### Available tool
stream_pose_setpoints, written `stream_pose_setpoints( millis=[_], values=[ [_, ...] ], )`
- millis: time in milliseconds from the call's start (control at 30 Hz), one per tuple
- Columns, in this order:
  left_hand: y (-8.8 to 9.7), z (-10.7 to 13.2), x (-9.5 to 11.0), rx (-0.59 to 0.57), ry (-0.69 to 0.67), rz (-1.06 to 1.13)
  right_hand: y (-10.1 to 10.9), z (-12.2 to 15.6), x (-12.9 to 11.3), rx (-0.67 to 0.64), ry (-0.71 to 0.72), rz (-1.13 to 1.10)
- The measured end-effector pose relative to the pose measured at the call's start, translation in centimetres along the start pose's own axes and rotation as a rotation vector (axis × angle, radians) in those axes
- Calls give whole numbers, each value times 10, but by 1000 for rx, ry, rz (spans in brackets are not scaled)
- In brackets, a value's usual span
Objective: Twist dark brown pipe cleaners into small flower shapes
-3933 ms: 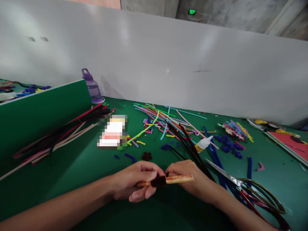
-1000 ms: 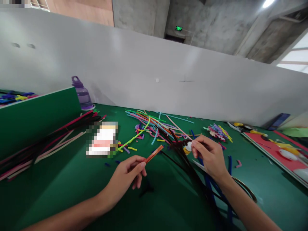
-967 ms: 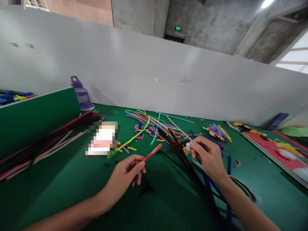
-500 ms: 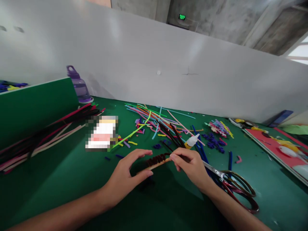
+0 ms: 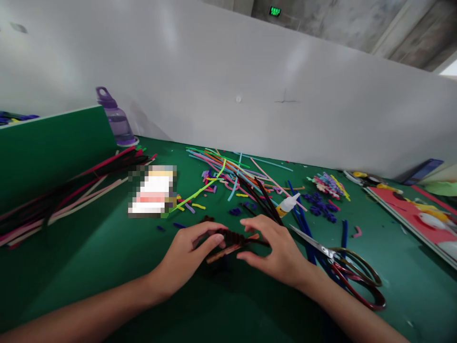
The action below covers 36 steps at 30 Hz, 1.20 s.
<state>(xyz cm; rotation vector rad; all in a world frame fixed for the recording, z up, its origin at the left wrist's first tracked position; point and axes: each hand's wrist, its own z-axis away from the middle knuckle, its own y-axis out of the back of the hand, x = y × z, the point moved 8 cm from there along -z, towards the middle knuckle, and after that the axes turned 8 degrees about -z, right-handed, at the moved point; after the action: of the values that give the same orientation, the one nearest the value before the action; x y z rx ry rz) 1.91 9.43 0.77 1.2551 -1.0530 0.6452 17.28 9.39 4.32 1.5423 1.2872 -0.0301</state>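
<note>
My left hand [image 5: 191, 250] pinches a thin orange-brown stick [image 5: 221, 252] low over the green table [image 5: 107, 257]. A dark brown pipe cleaner [image 5: 233, 237] is coiled around the stick between my hands. My right hand [image 5: 273, 247] curls around the coil's right end, thumb and fingers closed on it. A bundle of dark pipe cleaners [image 5: 262, 197] runs away from my right hand toward the back.
Scissors [image 5: 342, 267] lie right of my right hand. A small glue bottle [image 5: 287, 205] and scattered coloured pipe cleaners [image 5: 228, 174] sit behind. Long pink and black stems [image 5: 71, 195] lie left beside a green divider [image 5: 53, 147] and a purple bottle [image 5: 114, 119]. A red board [image 5: 414, 214] is far right.
My hands were apart a second ago, the left holding the bare stick. They have come together, and the dark pipe cleaner now wraps the stick in a coil.
</note>
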Motion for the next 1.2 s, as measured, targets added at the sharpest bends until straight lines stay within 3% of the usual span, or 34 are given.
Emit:
stream_pose_setpoints(
  millis=[100,200,400,533,767,1000,1200],
  values=[
    [-2,0,0,-22,10,54,-8,1,-16,-23,183,119],
    [-5,-1,-1,-47,18,91,-9,2,-21,-2,244,159],
    [-3,0,-8,24,17,195,-9,6,-17,1,236,205],
    [5,2,-6,109,-35,74,-9,8,-15,11,239,250],
    [4,4,1,87,-65,-112,-9,9,-19,14,265,304],
    [-2,1,-4,29,22,-58,-9,10,-23,32,290,324],
    [-6,1,-2,6,8,14,-10,10,-25,24,289,343]
  ],
)
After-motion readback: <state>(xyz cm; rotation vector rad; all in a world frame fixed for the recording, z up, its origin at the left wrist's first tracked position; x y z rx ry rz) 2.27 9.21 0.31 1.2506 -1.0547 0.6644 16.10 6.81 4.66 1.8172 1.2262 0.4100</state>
